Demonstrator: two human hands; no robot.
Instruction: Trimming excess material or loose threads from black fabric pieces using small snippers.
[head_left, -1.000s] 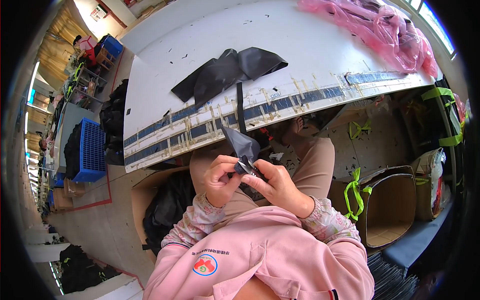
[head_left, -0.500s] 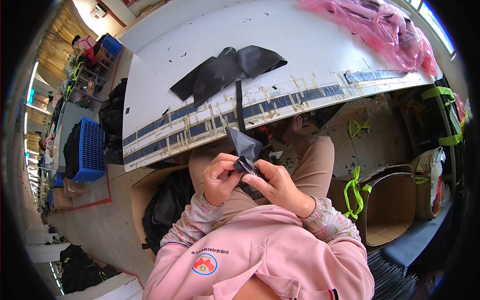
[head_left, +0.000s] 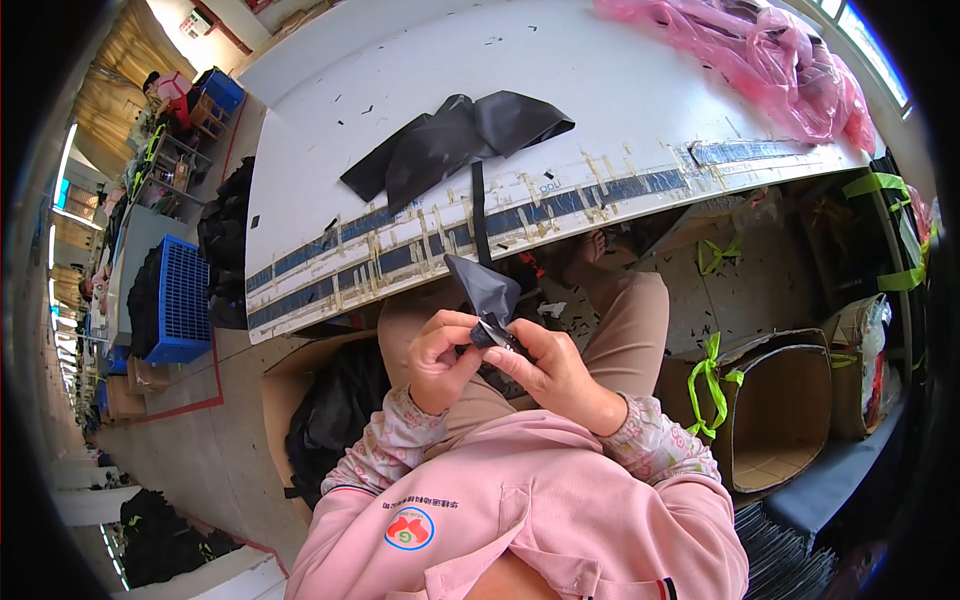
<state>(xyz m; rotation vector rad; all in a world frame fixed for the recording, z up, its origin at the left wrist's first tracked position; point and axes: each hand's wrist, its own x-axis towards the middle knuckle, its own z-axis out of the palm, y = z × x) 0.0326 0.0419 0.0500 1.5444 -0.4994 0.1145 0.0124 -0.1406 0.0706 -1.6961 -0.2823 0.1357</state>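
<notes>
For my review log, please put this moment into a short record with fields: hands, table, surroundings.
Left hand: pinches the lower end of a folded black piece
Right hand: grips the same end
White table: bears black sheet material, crumpled pink plastic
Left side: blue crate
Right side: open cardboard box

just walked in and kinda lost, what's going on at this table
A person in a pink top has the left hand and right hand together over the lap, both gripping a black piece of material partly hidden by the fingers. On the white table lies a folded black sheet; a black strap runs from near it toward the held piece. Crumpled pink plastic lies at the table's right.
</notes>
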